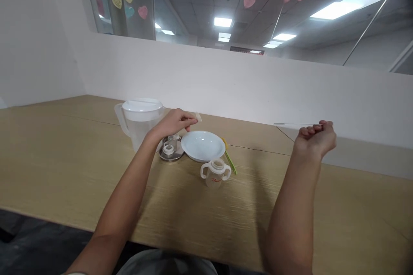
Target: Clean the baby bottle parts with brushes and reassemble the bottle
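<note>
My left hand (177,122) is above the far left rim of a white bowl (203,146), pinching a small translucent whitish piece (198,117) whose kind I cannot make out. Off to the right, my right hand (318,136) is raised with its fingers curled around one end of a thin wire brush (295,123). The brush points left, and its far tip looks slightly thicker. In front of the bowl stands a clear two-handled baby cup (214,176) with its top open. A green-handled brush with a yellow head (230,161) lies beside the bowl.
A lidded translucent pitcher (137,124) stands behind my left forearm. Next to it, a round metal tray (171,157) holds a white ring-shaped cap (168,149) and a small clear part (173,139). The wooden table (80,172) meets a white wall (251,90) at the back.
</note>
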`<state>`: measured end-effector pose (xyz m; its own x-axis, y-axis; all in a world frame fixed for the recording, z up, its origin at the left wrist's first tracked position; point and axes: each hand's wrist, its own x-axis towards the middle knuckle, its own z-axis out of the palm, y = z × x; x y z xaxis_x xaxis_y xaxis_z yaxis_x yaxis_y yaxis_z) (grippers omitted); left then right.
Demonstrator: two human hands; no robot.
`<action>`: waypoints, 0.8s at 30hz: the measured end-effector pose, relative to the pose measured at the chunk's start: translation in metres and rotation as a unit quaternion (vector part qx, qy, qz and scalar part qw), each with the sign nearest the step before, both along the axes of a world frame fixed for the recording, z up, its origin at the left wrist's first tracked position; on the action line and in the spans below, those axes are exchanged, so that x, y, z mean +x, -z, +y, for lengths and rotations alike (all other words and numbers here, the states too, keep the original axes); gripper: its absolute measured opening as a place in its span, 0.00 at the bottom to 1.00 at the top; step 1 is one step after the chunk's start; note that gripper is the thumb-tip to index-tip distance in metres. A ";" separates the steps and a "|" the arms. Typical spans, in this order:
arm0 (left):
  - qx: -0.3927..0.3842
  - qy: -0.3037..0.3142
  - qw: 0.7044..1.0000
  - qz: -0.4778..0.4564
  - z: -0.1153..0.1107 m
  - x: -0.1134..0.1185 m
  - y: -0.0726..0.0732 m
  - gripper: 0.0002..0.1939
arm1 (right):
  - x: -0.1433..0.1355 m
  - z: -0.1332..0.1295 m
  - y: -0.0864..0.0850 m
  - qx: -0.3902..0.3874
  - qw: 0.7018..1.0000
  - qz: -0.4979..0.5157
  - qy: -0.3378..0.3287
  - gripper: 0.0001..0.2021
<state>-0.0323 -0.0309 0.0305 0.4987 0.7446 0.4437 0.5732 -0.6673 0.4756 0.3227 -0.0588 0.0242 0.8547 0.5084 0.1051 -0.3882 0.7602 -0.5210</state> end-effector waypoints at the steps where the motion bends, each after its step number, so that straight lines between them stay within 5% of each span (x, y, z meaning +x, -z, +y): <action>1: 0.006 -0.014 1.000 0.004 0.004 -0.003 0.002 0.18 | 0.000 0.000 0.000 0.001 1.000 -0.003 -0.004 0.14; 12: -0.083 -0.226 0.946 0.219 0.051 -0.018 0.045 0.13 | -0.019 0.007 -0.003 0.003 0.999 -0.027 -0.045 0.12; 18: -0.089 -0.227 0.941 0.235 0.051 -0.022 0.045 0.14 | -0.026 0.010 -0.002 -0.010 0.997 -0.049 -0.054 0.10; 24: -0.029 -0.161 0.959 0.230 0.047 0.007 0.046 0.18 | -0.036 0.010 -0.005 -0.013 0.995 -0.068 -0.073 0.11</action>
